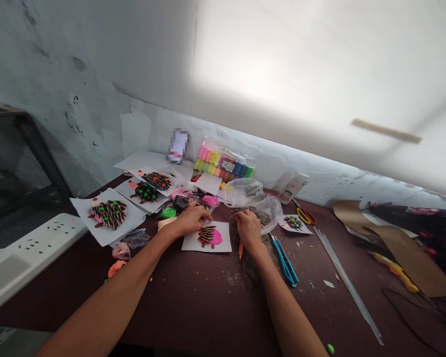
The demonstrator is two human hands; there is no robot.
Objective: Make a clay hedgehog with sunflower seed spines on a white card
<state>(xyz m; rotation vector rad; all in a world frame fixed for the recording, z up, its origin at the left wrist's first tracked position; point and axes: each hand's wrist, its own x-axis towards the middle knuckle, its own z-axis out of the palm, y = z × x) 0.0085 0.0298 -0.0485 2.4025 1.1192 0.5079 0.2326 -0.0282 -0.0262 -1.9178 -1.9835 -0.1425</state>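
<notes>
A white paper card [223, 245] lies flat on the brown table, bearing a hedgehog of pink clay [216, 237] partly covered with rows of dark striped seeds, apparently sunflower seeds. At the card's upper left, my left hand [193, 219] is closed, fingers curled together; anything in them is hidden. My right hand [250, 229] is pinched just right of the card, beside a pile of striped seeds [260, 217] in a clear plastic bag [271, 208]. What its fingertips hold is too small to make out. An orange pen-like tool [241, 252] lies below my right hand.
Finished-looking seed hedgehogs on paper [109, 214] lie to the left, near a white power strip [55, 233]. Coloured clay packs [226, 166] lean at the wall. Right are a teal cutter [285, 263], scissors [305, 215], clear glue sticks [349, 285] and a yellow glue gun [396, 271].
</notes>
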